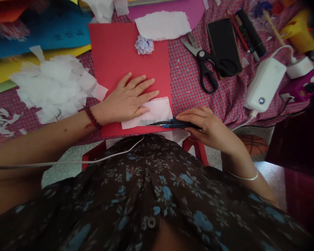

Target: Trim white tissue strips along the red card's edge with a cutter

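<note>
My left hand [131, 97] lies flat with fingers spread on a sheet of red paper [131, 62], its thumb on a white piece of paper [158, 111]. In my right hand [206, 127] is a slim black and blue utility knife [172, 123], gripped by its handle. The knife lies nearly level along the lower part of the white piece, with its narrow blade end pointing left. Fine detail of the blade is blurred. A crumpled ball of printed paper [144, 45] and a torn white strip [162, 26] rest at the red sheet's upper edge.
Black-handled scissors [202, 59] lie beside a dark phone [223, 47]. Several pens [248, 33] and a white power bank [265, 83] are farther right. At left sits a heap of white paper pieces [54, 87]. A white cable [115, 157] crosses before me.
</note>
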The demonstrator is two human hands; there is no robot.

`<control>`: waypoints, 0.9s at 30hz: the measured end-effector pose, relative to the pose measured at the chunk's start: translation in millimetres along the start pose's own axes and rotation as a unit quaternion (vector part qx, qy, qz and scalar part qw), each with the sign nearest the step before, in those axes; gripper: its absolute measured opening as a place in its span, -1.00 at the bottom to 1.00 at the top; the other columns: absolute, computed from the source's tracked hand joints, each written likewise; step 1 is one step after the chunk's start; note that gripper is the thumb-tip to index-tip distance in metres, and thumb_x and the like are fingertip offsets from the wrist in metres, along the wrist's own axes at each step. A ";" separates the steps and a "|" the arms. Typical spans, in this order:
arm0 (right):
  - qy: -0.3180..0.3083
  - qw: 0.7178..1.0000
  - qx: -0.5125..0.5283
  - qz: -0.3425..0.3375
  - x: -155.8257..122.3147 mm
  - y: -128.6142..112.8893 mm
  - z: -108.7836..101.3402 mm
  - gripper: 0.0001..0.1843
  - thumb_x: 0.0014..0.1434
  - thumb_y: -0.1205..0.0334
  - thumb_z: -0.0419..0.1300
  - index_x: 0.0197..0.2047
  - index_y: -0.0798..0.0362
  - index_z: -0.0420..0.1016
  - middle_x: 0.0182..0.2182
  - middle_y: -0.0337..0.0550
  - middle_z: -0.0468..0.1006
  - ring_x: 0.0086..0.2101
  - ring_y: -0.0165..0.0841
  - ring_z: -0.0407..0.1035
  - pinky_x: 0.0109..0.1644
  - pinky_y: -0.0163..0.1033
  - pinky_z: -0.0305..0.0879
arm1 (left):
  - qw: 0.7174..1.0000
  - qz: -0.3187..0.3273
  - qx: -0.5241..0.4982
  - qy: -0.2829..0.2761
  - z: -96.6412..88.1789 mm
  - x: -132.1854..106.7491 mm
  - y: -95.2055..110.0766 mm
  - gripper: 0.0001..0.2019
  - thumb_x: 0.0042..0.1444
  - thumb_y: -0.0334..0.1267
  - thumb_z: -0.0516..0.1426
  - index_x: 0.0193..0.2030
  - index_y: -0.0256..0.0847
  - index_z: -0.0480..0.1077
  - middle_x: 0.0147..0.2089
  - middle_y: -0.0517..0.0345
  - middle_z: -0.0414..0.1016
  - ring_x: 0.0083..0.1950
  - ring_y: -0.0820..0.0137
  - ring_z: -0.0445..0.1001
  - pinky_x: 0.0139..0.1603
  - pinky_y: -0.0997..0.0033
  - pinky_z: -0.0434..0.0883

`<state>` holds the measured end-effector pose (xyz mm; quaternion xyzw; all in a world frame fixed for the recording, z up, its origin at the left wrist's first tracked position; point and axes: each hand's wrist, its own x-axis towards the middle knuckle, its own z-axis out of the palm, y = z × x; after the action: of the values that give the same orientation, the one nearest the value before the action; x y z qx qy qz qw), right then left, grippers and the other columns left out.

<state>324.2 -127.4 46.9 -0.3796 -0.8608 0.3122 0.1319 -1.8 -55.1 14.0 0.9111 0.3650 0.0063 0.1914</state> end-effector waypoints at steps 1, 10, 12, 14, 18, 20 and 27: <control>0.000 1.000 -0.001 0.000 1.0 0.6 0.4 -0.57 0.40 0.32 0.18 0.27 -0.11 0.59 0.14 -0.03 0.70 0.12 -0.02 0.56 0.22 0.17 0.40 | 1.000 -0.001 0.002 -0.002 -0.5 0.0 0.4 -0.36 0.50 0.06 -0.13 0.60 -0.08 0.21 0.74 0.13 -0.05 0.72 -0.05 -0.11 0.67 -0.35 -0.28; -0.016 1.000 -0.010 -0.003 26.2 2.9 -0.2 -0.52 0.37 0.33 0.16 0.28 -0.18 0.60 0.17 -0.06 0.68 0.14 0.01 0.53 0.26 0.24 0.39 | 1.000 0.003 -0.017 0.011 2.1 0.7 -2.7 -0.37 0.51 0.14 -0.14 0.60 0.02 0.22 0.74 0.26 -0.06 0.72 0.01 -0.10 0.68 -0.32 -0.30; -0.021 1.000 -0.009 -0.008 28.0 3.8 -2.8 -0.51 0.36 0.34 0.16 0.28 -0.18 0.61 0.16 -0.06 0.68 0.14 0.01 0.53 0.26 0.23 0.39 | 1.000 0.009 -0.012 0.008 2.7 1.0 -4.0 -0.37 0.50 0.13 -0.11 0.60 0.03 0.22 0.74 0.25 -0.07 0.72 -0.01 -0.09 0.68 -0.33 -0.29; -0.027 1.000 -0.003 -0.010 26.2 6.0 -6.9 -0.51 0.34 0.36 0.18 0.27 -0.18 0.61 0.15 -0.07 0.68 0.13 0.00 0.54 0.26 0.23 0.40 | 1.000 0.013 -0.010 0.011 3.4 1.1 -5.1 -0.38 0.51 0.12 -0.10 0.60 0.00 0.22 0.74 0.19 -0.06 0.72 -0.04 -0.08 0.67 -0.35 -0.27; -0.034 0.999 0.019 -0.007 16.5 11.8 -15.1 -0.52 0.32 0.35 0.22 0.25 -0.15 0.62 0.12 -0.06 0.69 0.12 0.00 0.55 0.26 0.23 0.43 | 0.999 0.021 -0.013 0.031 5.2 0.8 -7.6 -0.40 0.57 0.06 -0.12 0.59 -0.12 0.23 0.71 0.07 0.04 0.70 -0.06 -0.04 0.64 -0.38 -0.21; -0.024 0.999 0.028 -0.002 12.8 13.7 -16.8 -0.52 0.32 0.34 0.23 0.25 -0.16 0.62 0.12 -0.08 0.69 0.12 -0.01 0.56 0.26 0.22 0.44 | 0.999 0.025 -0.005 0.033 5.6 0.7 -8.5 -0.43 0.58 0.01 -0.09 0.58 -0.15 0.24 0.71 0.02 0.05 0.70 -0.04 -0.02 0.65 -0.34 -0.19; -0.007 1.000 0.010 -0.007 20.4 12.3 -11.5 -0.51 0.32 0.36 0.21 0.25 -0.17 0.62 0.13 -0.10 0.69 0.13 -0.01 0.55 0.26 0.21 0.41 | 0.999 0.008 -0.012 0.046 4.8 2.4 -5.1 -0.46 0.54 0.03 0.06 0.53 -0.11 0.30 0.64 0.01 0.21 0.67 -0.06 0.08 0.63 -0.38 -0.13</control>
<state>322.7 -101.0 47.7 -0.3702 -0.8610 0.3229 0.1315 -2.7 -51.8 7.4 0.9102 0.3663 0.0545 0.1857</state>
